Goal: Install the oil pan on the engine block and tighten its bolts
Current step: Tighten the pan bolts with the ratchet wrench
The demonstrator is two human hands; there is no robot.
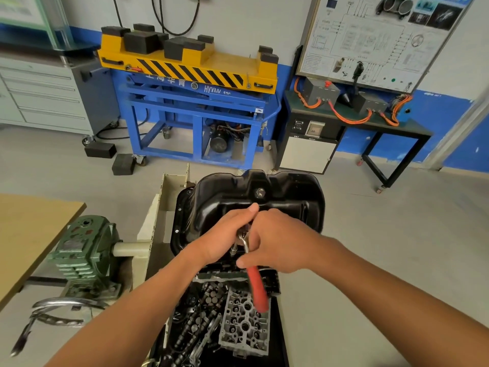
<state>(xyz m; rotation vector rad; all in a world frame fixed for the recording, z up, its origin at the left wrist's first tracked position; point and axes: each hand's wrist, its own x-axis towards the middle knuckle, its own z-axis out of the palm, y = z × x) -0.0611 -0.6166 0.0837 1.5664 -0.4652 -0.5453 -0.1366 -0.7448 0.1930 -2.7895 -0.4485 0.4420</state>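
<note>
Loose engine parts (201, 321) fill a dark tray (279, 337) at the bottom edge. Just above, both hands meet at the near rim of the black oil pan (264, 192). The left hand (225, 234) curls over the head of a red-handled ratchet (258, 290), and the right hand (280, 242) grips its shaft. The pan sits on the engine block (211, 274), stretching away beyond the hands.

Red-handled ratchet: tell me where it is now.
Head view, centre: the left hand and right hand grip the red-handled ratchet at the near edge of the oil pan, handle toward the cylinder head.
</note>
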